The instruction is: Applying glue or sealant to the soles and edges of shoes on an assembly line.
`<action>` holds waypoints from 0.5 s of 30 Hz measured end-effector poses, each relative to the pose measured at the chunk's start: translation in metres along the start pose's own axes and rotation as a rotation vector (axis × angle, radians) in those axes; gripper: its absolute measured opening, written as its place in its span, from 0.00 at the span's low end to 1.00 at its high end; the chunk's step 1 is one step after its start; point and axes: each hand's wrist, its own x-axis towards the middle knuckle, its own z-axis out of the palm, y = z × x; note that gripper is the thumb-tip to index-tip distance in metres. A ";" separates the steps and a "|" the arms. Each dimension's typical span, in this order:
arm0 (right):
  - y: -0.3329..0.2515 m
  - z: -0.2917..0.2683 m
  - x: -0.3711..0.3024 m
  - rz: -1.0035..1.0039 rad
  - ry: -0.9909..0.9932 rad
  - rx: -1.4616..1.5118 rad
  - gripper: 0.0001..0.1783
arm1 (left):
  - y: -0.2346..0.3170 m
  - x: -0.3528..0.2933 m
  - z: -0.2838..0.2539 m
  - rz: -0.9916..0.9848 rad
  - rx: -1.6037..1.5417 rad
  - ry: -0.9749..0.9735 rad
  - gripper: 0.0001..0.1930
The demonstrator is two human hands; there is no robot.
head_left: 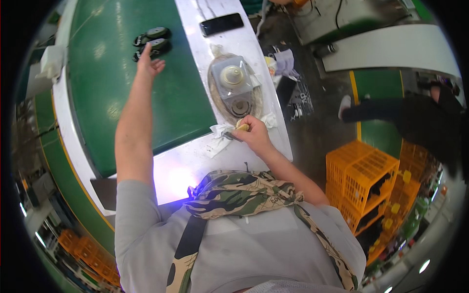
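Note:
On the green conveyor belt (181,105) lies a pair of dark sandals or slippers (157,33) with grey-green insoles. My left hand (150,62) reaches over the belt, one finger stretched out onto the nearer one and the others loosely bent; it holds nothing I can see. My right hand (256,136) is closed at the white table edge, pinching a small yellowish piece (242,125) that looks like sponge. Beneath the fingers, a small dark flat thing (232,136) shows, too partial to name. White crumpled cloth (219,132) lies beside that hand.
On the white ledge stand an oval tray (213,80) holding a clear container with a cream nozzle-like top (232,75), and a black phone (221,24). Orange crates (364,166) are stacked at right. A person's leg (371,110) is on the walkway.

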 end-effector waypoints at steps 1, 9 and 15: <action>0.002 -0.006 0.003 -0.012 0.063 -0.049 0.12 | 0.006 0.008 0.012 -0.018 0.003 -0.003 0.55; 0.010 -0.033 0.014 -0.212 0.376 -0.468 0.10 | 0.021 0.080 0.019 -0.169 0.064 0.051 0.36; -0.001 -0.027 0.039 -0.639 0.270 -0.966 0.10 | -0.012 0.059 -0.019 -0.069 -0.255 -0.038 0.23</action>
